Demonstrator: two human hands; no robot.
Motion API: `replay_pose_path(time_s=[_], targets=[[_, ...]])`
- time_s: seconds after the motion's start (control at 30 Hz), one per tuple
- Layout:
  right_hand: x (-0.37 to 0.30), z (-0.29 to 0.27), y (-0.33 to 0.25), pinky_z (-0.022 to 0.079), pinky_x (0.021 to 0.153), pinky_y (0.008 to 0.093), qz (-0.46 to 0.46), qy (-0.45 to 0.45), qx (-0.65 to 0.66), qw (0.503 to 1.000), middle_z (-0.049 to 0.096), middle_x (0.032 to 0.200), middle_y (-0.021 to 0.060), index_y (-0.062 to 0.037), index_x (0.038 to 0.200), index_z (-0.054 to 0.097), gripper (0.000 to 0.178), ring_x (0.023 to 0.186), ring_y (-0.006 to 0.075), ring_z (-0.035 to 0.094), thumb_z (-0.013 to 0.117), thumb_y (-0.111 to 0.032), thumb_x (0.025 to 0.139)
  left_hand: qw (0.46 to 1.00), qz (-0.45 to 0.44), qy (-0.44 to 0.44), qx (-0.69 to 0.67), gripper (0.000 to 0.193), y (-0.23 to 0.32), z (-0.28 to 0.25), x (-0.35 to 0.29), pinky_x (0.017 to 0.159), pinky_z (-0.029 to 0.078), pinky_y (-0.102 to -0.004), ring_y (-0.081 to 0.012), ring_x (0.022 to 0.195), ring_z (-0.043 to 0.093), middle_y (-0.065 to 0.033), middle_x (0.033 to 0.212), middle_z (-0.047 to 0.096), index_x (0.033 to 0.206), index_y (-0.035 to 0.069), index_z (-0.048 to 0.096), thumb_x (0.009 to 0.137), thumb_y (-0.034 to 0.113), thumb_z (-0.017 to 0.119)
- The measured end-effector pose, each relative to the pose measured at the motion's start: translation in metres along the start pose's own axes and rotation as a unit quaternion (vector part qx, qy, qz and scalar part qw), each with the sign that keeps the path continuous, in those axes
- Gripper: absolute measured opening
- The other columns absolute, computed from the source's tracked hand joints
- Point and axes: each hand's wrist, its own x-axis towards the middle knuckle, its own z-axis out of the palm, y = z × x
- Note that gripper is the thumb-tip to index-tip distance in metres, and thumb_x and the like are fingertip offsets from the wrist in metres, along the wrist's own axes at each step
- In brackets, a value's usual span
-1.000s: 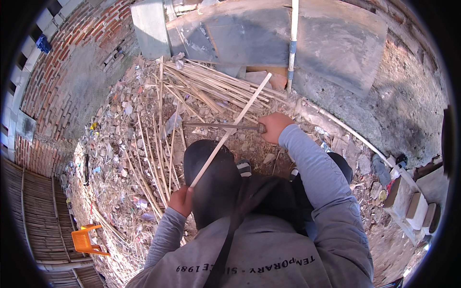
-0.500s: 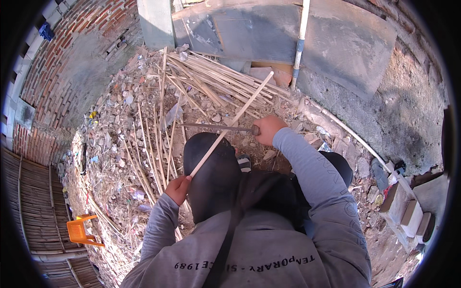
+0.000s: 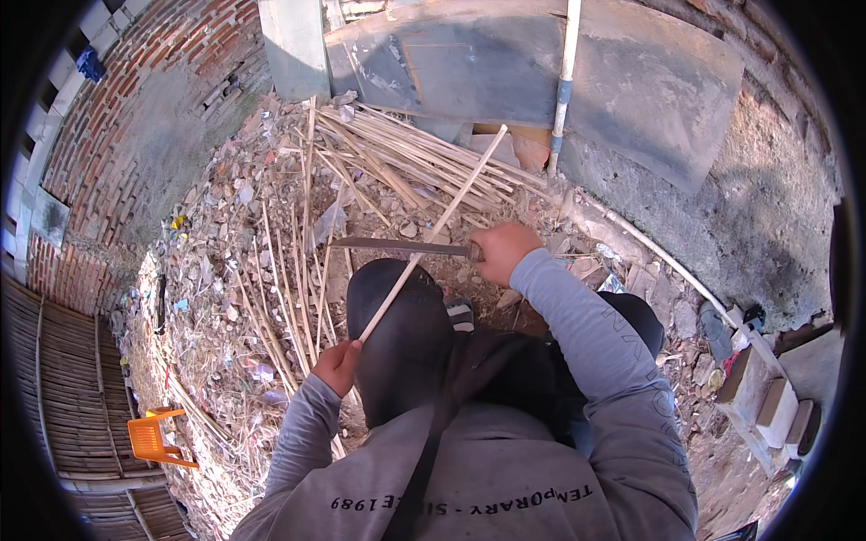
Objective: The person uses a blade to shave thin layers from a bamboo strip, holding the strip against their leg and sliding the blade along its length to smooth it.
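My left hand (image 3: 338, 365) is closed round the near end of a long pale bamboo strip (image 3: 453, 206), which slants up and away to the right across my dark-clad knee (image 3: 397, 298). My right hand (image 3: 505, 252) grips the handle of a machete (image 3: 397, 245). Its long dark blade points left and crosses over the strip just beyond the knee, with the broad side of the blade turned up to view. Whether the blade touches the strip, I cannot tell.
A heap of similar bamboo strips (image 3: 406, 153) lies ahead on rubble and litter, and more lie left of my knee. Behind the heap stand grey panels (image 3: 451, 63) and a white pole (image 3: 566, 81). An orange plastic chair (image 3: 153, 439) is far left; concrete blocks (image 3: 767, 410) are at right.
The machete has turned so that more of its blade's broad side shows, and it sits slightly nearer the strip's lower part. The strip's far end has shifted a little left.
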Motion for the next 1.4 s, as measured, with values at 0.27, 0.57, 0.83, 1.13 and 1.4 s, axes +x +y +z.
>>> replay_pose_path(time_s=[0.27,0.57,0.83,1.13,1.4], targets=[[0.009,0.004,0.056,0.053,0.077,0.0485,0.1,0.042,0.011,0.994,0.067,0.082,0.0179,-0.0075,0.091,0.064,0.023,0.083,0.0391,0.065,0.067,-0.021,0.072,0.998,0.014,-0.041,0.055,0.046,0.01,0.001,0.001,0.059,0.043,-0.038,-0.0212,0.058,0.053,-0.0135,0.062,0.055,0.08,-0.002,0.058,0.102,0.036,0.046],[-0.006,-0.011,-0.013,0.053,0.082,0.0453,-0.014,-0.044,-0.063,0.997,0.07,0.09,0.0134,-0.0124,0.094,0.068,0.023,0.089,0.0341,0.067,0.067,-0.021,0.073,0.994,-0.016,-0.064,0.083,0.045,0.007,-0.005,-0.002,0.06,0.043,-0.0346,-0.0168,0.06,0.051,-0.0104,0.062,0.055,0.079,-0.002,0.058,0.101,0.037,0.049],[0.006,0.0,0.031,0.053,0.076,0.0478,0.039,0.041,0.012,0.998,0.067,0.08,0.0169,-0.0094,0.092,0.066,0.025,0.083,0.0384,0.066,0.068,-0.025,0.073,0.999,-0.001,-0.047,-0.002,0.052,-0.003,-0.001,0.001,0.065,0.043,-0.0382,-0.0202,0.067,0.052,-0.0104,0.068,0.057,0.085,-0.003,0.061,0.102,0.043,0.043],[0.014,0.018,0.068,0.053,0.079,0.047,0.084,0.071,0.063,0.992,0.068,0.083,0.0191,-0.0062,0.092,0.065,0.026,0.084,0.0393,0.066,0.066,-0.022,0.072,0.996,-0.038,-0.066,0.04,0.055,-0.001,-0.005,0.008,0.062,0.044,-0.0392,-0.0231,0.061,0.055,-0.0147,0.062,0.055,0.084,-0.004,0.061,0.103,0.044,0.041],[0.001,-0.012,0.017,0.053,0.077,0.0477,0.024,-0.019,-0.033,0.999,0.068,0.083,0.0185,-0.0076,0.092,0.066,0.025,0.084,0.0385,0.066,0.067,-0.022,0.072,0.99,-0.014,-0.032,0.134,0.051,0.018,0.002,-0.006,0.064,0.044,-0.0434,-0.0364,0.065,0.058,-0.0198,0.066,0.056,0.083,0.0,0.056,0.102,0.043,0.038]])
